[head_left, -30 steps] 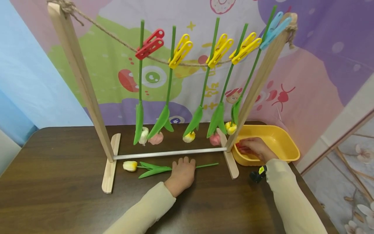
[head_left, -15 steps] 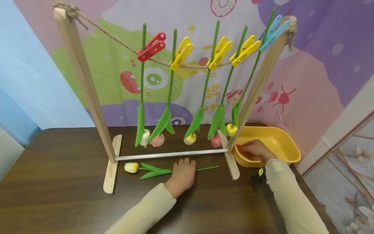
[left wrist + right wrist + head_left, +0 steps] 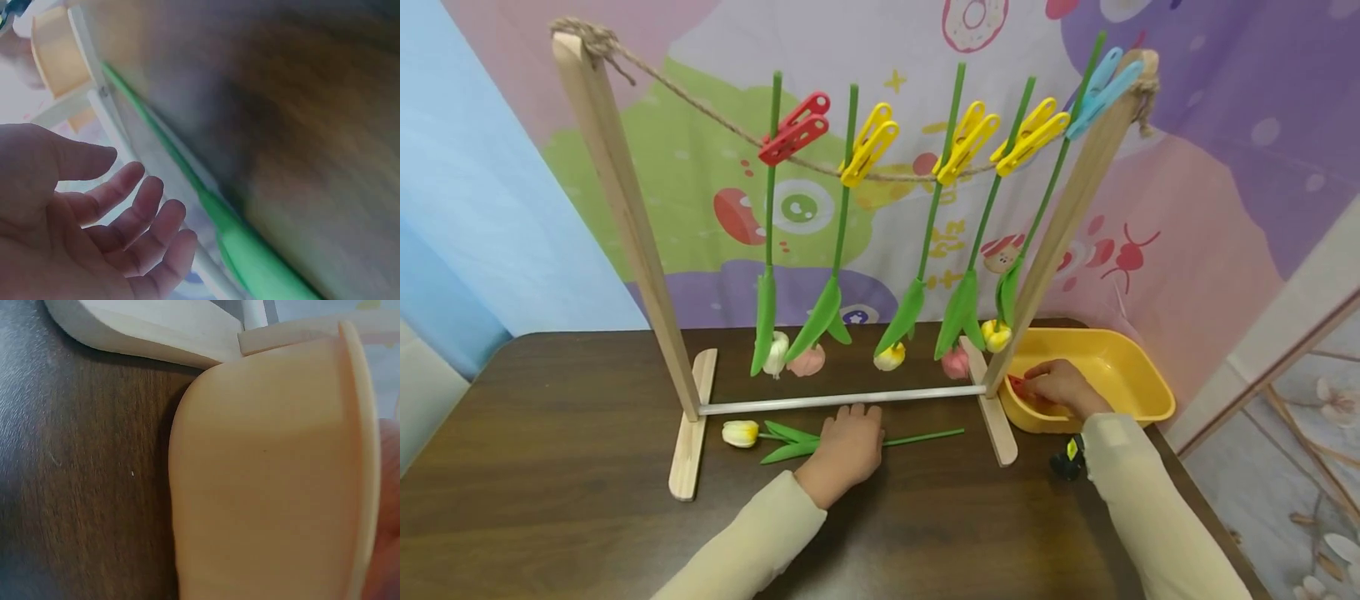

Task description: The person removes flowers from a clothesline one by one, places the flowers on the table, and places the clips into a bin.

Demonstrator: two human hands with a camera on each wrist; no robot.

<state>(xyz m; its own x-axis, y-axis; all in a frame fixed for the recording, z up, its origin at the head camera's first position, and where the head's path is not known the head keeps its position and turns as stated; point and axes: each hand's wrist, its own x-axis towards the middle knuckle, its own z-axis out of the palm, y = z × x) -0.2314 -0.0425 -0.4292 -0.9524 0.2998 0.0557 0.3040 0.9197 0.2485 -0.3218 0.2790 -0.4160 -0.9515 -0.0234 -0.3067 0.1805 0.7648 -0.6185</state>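
My left hand [image 3: 842, 450] is over the stem of a yellow-white tulip [image 3: 741, 433] lying on the table. In the left wrist view the fingers of this hand [image 3: 94, 219] are loosely bent beside the green stem [image 3: 162, 137], with nothing between them. Inside the left end of the yellow basin [image 3: 1105, 367], my right hand [image 3: 1063, 387] pinches a red clothespin [image 3: 1017, 385]. The basin wall [image 3: 269, 469] hides most of that hand in the right wrist view.
A wooden frame [image 3: 632, 217] holds a sagging rope [image 3: 722, 121]. Several tulips hang head down from it by red, yellow and blue clothespins [image 3: 871, 146]. A white rod [image 3: 842, 400] joins the frame's feet [image 3: 688, 450]. A patterned cloth hangs behind.
My left hand has shifted left along the stem toward the leaves. The right hand stays in the basin, with the red clothespin showing a little more at its fingertips. The head view has shifted slightly.
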